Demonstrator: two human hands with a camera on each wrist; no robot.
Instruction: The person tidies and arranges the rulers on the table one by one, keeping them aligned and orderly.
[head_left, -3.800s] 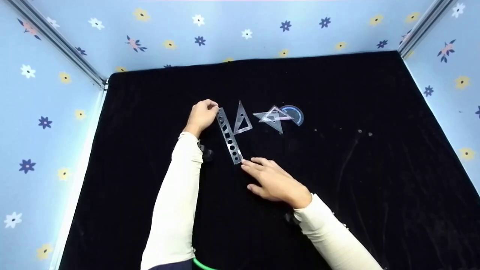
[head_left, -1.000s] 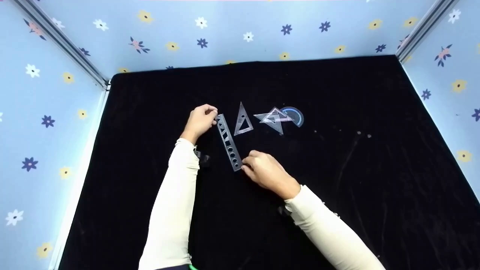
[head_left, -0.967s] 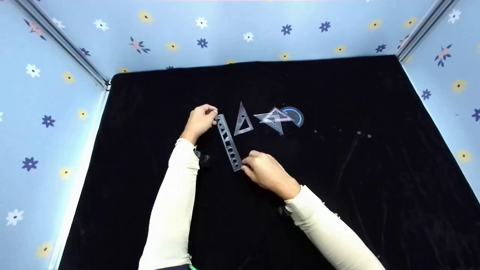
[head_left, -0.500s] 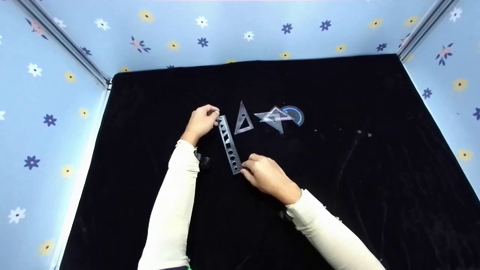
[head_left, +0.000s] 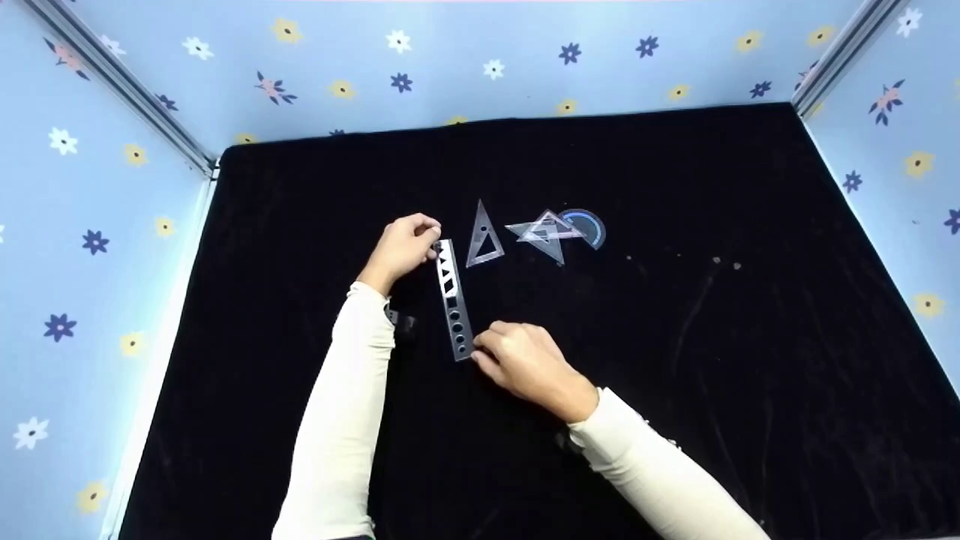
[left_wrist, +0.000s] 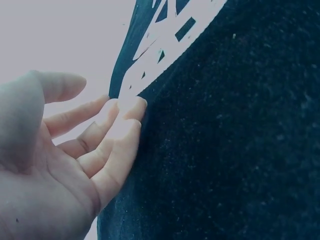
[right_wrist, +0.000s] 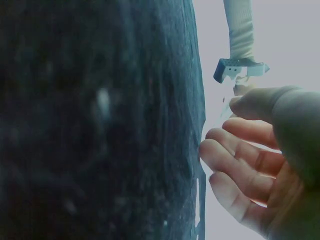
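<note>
A clear stencil ruler (head_left: 461, 304) with shaped cut-outs lies lengthwise between the two hands in the head view, its upper part bright with glare. At its far end the left hand (head_left: 397, 251) touches it with the fingertips; in the left wrist view that thumb stands apart from the loosely bent fingers. The right hand (head_left: 531, 367) pinches the near right corner between thumb and forefinger, though its wrist view shows little of the ruler there. Just right of the ruler's far end lies a clear set square (head_left: 475, 244), apart from both hands.
Right of the lone set square, another clear set square (head_left: 552, 250), a pinkish triangle (head_left: 571, 233) and a protractor (head_left: 595, 231) with a blue arc overlap. All lie on a black cloth (head_left: 675, 337). Blue flowered walls (head_left: 450, 67) stand behind and at the sides.
The ruler has slid toward the person, its near end swinging left, and now runs more upright in the head view. Both hands moved with it. The right fingers, straighter at first, are now bent.
</note>
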